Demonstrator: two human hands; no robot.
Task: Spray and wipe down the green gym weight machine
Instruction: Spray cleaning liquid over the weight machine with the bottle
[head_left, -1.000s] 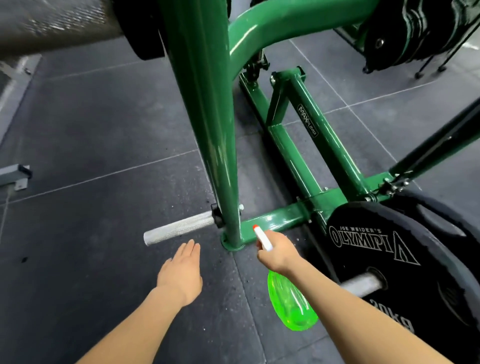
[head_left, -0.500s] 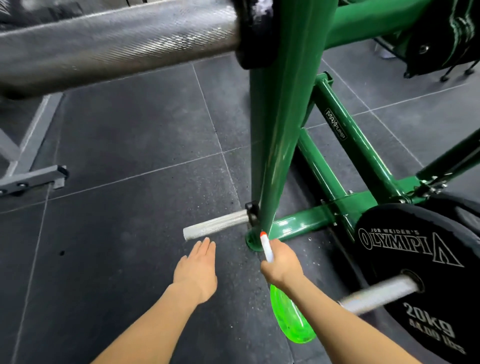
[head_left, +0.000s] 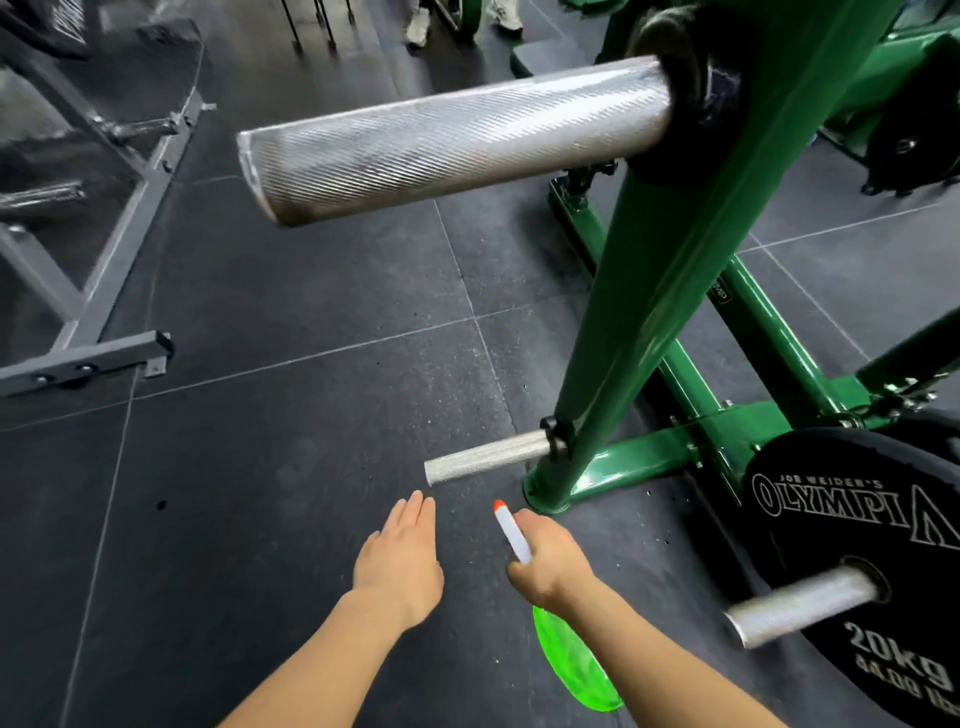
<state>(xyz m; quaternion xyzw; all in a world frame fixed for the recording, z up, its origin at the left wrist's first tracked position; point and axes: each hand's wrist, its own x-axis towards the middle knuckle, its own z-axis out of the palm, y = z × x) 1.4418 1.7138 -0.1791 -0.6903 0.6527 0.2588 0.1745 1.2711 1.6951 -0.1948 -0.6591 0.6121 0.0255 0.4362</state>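
The green weight machine (head_left: 670, 291) occupies the right half of the frame: a slanted upright post runs from the upper right down to a round foot at centre right, and base rails extend toward the right edge. A large knurled metal sleeve (head_left: 452, 140) projects from the post toward the upper centre; a smaller knurled peg (head_left: 485, 457) projects leftward just above the foot. The right hand (head_left: 550, 561), lower centre, has its fingers curled round the head of a spray bottle (head_left: 576, 670); the white nozzle with orange tip points up toward the foot of the post, and the translucent green body hangs below the wrist. The left hand (head_left: 402, 556), just beside it, holds nothing, its fingers straight and together, palm down above the dark rubber floor (head_left: 260, 415). A black 20 kg plate (head_left: 857, 545) sits at lower right. A grey frame (head_left: 88, 358) lies at the left edge.
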